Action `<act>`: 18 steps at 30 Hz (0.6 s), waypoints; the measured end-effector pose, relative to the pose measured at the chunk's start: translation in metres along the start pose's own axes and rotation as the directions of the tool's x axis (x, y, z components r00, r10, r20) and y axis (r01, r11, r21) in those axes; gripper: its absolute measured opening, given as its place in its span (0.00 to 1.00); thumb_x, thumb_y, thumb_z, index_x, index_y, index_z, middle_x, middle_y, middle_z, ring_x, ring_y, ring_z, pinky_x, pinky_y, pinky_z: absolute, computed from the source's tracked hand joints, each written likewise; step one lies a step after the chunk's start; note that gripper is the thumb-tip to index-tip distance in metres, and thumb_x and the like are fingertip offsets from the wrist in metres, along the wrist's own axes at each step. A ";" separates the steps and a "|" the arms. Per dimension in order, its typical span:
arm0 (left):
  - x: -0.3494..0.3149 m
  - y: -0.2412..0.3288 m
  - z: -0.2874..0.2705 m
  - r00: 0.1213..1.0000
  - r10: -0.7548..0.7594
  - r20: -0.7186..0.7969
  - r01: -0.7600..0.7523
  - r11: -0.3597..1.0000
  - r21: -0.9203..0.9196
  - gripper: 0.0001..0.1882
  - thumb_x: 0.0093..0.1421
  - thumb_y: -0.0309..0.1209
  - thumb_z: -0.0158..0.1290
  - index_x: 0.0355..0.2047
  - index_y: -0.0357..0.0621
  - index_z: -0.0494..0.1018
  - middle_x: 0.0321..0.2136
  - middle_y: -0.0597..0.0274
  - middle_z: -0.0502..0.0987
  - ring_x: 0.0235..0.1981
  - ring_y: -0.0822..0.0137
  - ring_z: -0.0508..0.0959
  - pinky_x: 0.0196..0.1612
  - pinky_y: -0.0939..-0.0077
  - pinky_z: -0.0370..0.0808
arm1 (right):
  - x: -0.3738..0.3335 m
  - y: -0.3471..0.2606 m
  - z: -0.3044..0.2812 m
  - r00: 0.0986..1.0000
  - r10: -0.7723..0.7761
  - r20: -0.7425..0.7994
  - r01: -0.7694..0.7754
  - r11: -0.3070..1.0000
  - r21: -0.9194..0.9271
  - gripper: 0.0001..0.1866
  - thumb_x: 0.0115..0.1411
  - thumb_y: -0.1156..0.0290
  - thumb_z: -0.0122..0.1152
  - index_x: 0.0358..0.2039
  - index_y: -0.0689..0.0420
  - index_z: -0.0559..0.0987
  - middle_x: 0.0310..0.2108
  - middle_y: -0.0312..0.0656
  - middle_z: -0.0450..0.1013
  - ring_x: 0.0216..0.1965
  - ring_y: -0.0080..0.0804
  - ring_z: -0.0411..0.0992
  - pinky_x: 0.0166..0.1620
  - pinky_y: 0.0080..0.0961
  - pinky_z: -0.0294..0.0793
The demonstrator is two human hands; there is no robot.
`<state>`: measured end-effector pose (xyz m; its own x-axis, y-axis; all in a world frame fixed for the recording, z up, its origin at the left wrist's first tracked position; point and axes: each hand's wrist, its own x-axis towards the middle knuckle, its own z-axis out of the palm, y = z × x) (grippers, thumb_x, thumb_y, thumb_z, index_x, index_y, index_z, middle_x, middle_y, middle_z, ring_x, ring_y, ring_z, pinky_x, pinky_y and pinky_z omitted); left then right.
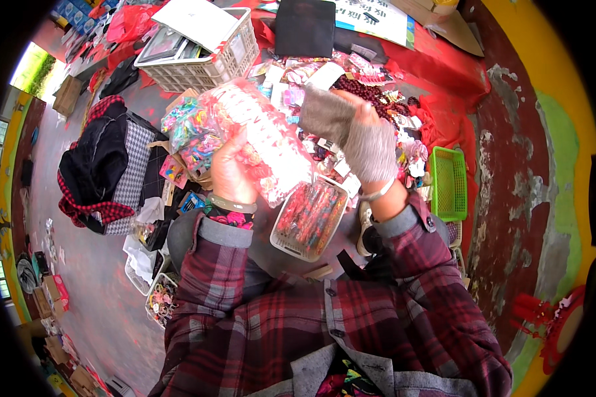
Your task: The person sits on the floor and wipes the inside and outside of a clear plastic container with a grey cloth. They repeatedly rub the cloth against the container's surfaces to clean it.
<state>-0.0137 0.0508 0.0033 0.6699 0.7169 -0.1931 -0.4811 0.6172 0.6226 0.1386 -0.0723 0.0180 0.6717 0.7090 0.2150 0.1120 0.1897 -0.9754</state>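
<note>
My left hand (pixel 232 173) grips the side of a clear plastic bag (pixel 261 135) packed with small pink, white and multicoloured items; glare washes out much of it. To the right, my right hand (pixel 372 149) is wrapped in striped grey fabric, with bare skin showing near the fingers. Those fingers bend over a flat grey-brown cloth piece (pixel 325 116), though most of them are hidden. Below the bag stands a pale basket (pixel 276 239) holding several red, wrapped strips. More clear bags of colourful small goods (pixel 195 135) lie left of my left hand.
A white crate (pixel 208 69) with flat items stands at the far left, beside a black flat case (pixel 304 28). Small accessories pile up ahead. A green basket (pixel 448 184) sits at right, a dark jacket (pixel 99 152) at left. Small baskets (pixel 139 270) stand near my left knee.
</note>
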 end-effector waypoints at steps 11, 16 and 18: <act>-0.007 0.002 0.008 0.994 -0.079 0.075 0.086 0.992 -0.087 0.21 0.63 0.35 0.45 0.54 0.39 0.64 0.51 0.57 0.70 0.50 0.62 0.72 0.55 0.64 0.66 | -0.029 -0.005 0.027 0.678 -0.322 0.661 0.715 0.498 -0.491 0.30 0.65 0.49 0.36 0.58 0.58 0.65 0.59 0.47 0.61 0.63 0.44 0.55 0.63 0.45 0.50; -0.013 -0.009 0.016 0.851 -0.206 0.483 0.335 0.921 -0.197 0.26 0.68 0.47 0.32 0.58 0.43 0.60 0.52 0.58 0.68 0.53 0.65 0.70 0.52 0.67 0.68 | -0.018 -0.007 0.018 0.687 -0.306 0.659 0.709 0.482 -0.515 0.31 0.66 0.48 0.32 0.59 0.57 0.63 0.60 0.49 0.59 0.64 0.45 0.54 0.63 0.46 0.50; -0.021 -0.018 0.024 0.919 -0.218 0.329 0.231 0.973 0.000 0.29 0.68 0.50 0.30 0.60 0.43 0.56 0.53 0.58 0.67 0.53 0.65 0.69 0.51 0.68 0.69 | -0.017 -0.007 0.016 0.706 -0.318 0.633 0.702 0.435 -0.564 0.31 0.66 0.48 0.30 0.60 0.58 0.62 0.61 0.50 0.58 0.64 0.45 0.54 0.63 0.45 0.51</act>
<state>-0.0057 0.0168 0.0148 0.9064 0.4175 -0.0641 -0.3134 0.7664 0.5607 0.1152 -0.0747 0.0218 -0.0250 0.8698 0.4928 0.9332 0.1972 -0.3006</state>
